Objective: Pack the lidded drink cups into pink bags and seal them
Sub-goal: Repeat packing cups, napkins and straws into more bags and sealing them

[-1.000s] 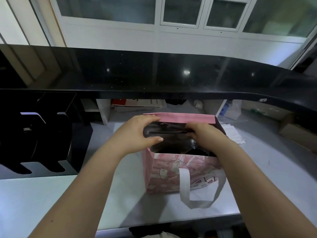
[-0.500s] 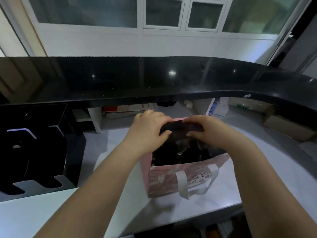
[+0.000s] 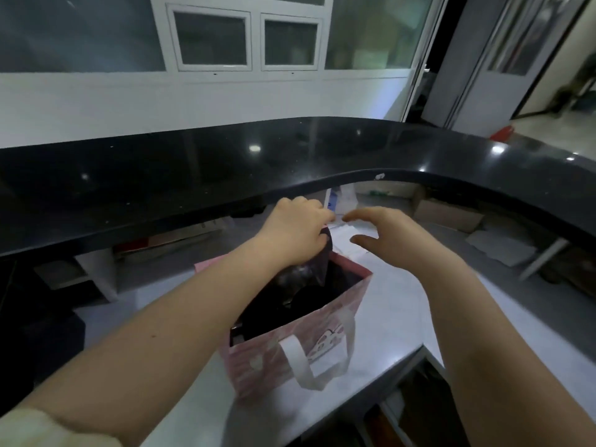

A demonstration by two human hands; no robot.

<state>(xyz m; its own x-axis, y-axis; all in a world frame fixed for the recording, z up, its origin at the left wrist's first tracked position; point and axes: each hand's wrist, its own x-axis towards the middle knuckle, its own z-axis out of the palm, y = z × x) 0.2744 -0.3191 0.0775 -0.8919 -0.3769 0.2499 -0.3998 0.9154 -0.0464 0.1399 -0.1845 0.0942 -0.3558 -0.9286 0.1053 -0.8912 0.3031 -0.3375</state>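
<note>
A pink patterned bag [image 3: 290, 356] with white handles stands on the white worktop, its mouth wide. Inside it are dark shapes, among them a round black lid [image 3: 309, 300]; the cups themselves are hard to make out. My left hand [image 3: 295, 232] grips a dark flap of the bag's upper inner edge, pulled up above the opening. My right hand [image 3: 383, 237] hovers just right of it with spread, relaxed fingers, holding nothing and apart from the bag.
A black glossy counter ledge [image 3: 225, 175] curves over the worktop [image 3: 396, 311]. White papers [image 3: 351, 233] lie behind the bag. Cardboard boxes [image 3: 448, 214] sit under the ledge at right. A dark rack fills the left side.
My right hand has let go of the bag's top and drawn back to the right with open fingers. The left hand keeps its hold. The view has swung right.
</note>
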